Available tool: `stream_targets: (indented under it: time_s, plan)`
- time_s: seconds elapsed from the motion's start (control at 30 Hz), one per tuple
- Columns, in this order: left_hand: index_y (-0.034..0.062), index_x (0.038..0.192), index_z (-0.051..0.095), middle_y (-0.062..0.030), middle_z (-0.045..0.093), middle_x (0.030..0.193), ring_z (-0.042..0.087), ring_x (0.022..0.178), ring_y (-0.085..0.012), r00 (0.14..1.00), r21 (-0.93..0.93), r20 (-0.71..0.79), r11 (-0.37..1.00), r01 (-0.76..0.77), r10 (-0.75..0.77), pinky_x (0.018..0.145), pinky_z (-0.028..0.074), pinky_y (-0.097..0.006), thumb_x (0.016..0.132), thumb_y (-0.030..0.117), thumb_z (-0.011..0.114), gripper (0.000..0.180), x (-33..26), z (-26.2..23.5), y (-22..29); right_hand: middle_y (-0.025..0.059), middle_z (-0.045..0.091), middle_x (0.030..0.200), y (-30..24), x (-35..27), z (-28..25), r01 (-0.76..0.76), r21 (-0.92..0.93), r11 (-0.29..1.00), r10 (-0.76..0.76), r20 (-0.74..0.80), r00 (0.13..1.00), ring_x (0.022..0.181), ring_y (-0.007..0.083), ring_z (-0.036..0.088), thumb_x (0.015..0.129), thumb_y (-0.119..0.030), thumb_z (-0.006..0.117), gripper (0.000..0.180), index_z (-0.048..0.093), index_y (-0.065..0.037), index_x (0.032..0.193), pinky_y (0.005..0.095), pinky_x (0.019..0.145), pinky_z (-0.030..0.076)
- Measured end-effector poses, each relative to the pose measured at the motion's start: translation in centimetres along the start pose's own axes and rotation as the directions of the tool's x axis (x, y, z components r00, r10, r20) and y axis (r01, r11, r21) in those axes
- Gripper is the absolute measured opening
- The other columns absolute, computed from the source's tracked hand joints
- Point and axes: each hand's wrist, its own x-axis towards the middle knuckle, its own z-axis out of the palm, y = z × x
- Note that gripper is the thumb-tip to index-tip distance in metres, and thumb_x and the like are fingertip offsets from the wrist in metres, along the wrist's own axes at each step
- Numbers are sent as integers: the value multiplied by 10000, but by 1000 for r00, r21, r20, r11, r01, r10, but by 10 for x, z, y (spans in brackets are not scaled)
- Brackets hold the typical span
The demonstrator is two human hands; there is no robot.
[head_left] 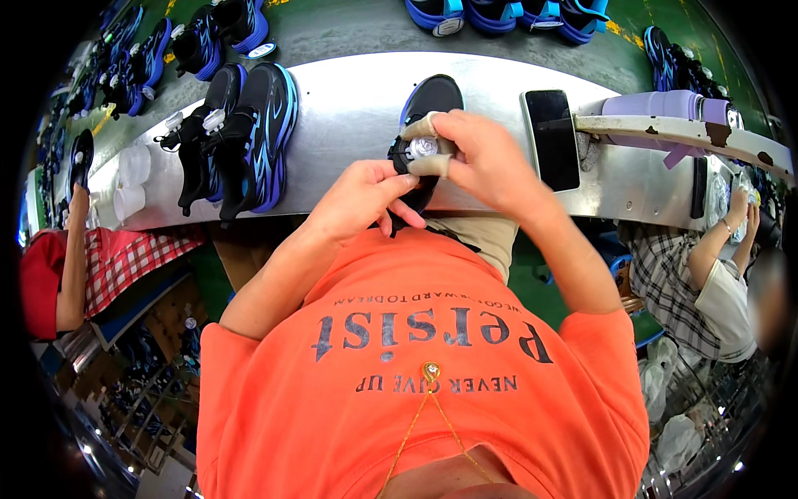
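A black shoe [435, 93] with a blue sole edge rests on the metal table in front of me, toe pointing away. On its upper sits a clear, round lacing dial [423, 148]. Beige finger covers wrap the thumb and forefinger of my right hand [482, 162], which are closed around the dial from the right. My left hand [366, 200] pinches the black part of the shoe just left of the dial, between thumb and forefinger, its other fingers loosely bent. The shoe's heel end is partly hidden by my hands.
Two black-and-blue shoes [264, 133] stand at the left, near clear plastic cups [131, 183]. A phone [552, 137] lies at the right, beside a chipped white bar [665, 129] and a lilac bottle [657, 108]. More shoes [499, 15] line the green surface beyond; co-workers sit on both sides.
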Motion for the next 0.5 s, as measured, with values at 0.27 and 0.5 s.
stream_targets:
  time_s: [0.27, 0.5]
  plan:
    - [-33, 1101, 628, -96, 679, 962, 707, 729, -169, 1000, -18, 14, 1000, 3, -3, 435, 466, -214, 970, 206, 531, 289, -1, -7, -1, 68, 553, 808, -7, 6, -1, 12, 38, 999, -12, 12, 1000, 645, 188, 514, 749, -190, 762, 294, 670, -85, 1008, 297, 602, 444]
    - [-11, 1079, 638, -60, 665, 892, 666, 633, -115, 1000, -1, -28, 1000, 1, -1, 410, 348, -177, 971, 226, 539, 280, -6, -1, 3, 85, 519, 819, -6, -4, 21, -93, 10, 996, 94, -158, 983, 619, 254, 529, 775, -216, 731, 291, 665, -118, 1040, 331, 600, 464]
